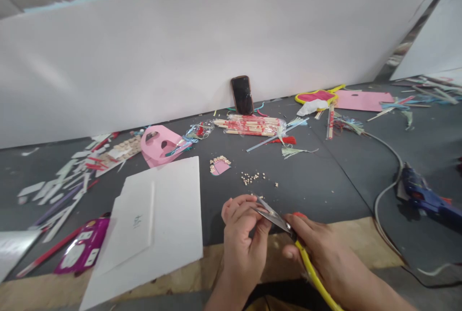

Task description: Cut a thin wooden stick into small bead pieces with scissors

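My right hand grips a pair of scissors with red and yellow handles, blades open and pointing up left. My left hand is curled, its fingertips pinched at the blade tips on something too small to make out. Both hands hover over the near edge of the dark mat. Small wooden beads lie scattered just beyond the hands, next to a small pink piece edged with beads.
A white foam sheet lies left of my hands. A pink paper mask, a pack of wooden sticks, a phone leaning on the white wall, a blue glue gun with its cord at right, and paper scraps at left.
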Available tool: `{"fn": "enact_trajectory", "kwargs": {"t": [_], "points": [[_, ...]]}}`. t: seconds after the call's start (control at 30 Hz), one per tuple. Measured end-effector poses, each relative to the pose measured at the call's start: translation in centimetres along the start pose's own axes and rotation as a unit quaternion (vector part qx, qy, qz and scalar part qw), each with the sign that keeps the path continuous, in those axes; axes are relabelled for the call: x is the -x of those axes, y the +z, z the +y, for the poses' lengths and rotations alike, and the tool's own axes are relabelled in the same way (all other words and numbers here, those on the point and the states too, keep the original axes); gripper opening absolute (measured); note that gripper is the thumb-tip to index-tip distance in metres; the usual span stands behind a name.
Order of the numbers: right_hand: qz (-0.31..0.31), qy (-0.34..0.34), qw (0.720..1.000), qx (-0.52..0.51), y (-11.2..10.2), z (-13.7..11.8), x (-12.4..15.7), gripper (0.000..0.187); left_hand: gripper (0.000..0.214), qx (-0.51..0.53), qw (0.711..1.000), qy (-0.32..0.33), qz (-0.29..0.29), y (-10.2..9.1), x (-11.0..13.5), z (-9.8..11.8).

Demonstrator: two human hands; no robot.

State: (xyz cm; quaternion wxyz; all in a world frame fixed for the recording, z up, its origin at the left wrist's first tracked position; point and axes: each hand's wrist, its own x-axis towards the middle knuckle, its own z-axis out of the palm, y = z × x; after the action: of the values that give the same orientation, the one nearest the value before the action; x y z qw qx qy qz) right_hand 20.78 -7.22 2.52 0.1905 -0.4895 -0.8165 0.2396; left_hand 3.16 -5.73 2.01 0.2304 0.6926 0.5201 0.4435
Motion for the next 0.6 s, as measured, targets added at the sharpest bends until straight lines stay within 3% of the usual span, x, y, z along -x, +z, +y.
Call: {"fn": "enact_trajectory", "kwargs": {"t": [0.2,0.43,0.6], "points": [[0.033,-0.012,0.999,-0.008,-0.03,0.01,0.13,0.032,0.011,-0.040,0.998,0.053,0.015,-0.21,-0.21,0.20],[0.027,-0.040,0.997,0.055,-0.49,-0.21,-0.02,0.065,0.014,-0.037,0.997,0.062,0.031,-0.15,-0.01,-0.10],[0.032,-0.058,0.995,0.076,-0.54,-0.22,-0.05,0.062,0.014,0.015,0.999,0.040,-0.005,-0.20,-0.16,-0.36]]}}
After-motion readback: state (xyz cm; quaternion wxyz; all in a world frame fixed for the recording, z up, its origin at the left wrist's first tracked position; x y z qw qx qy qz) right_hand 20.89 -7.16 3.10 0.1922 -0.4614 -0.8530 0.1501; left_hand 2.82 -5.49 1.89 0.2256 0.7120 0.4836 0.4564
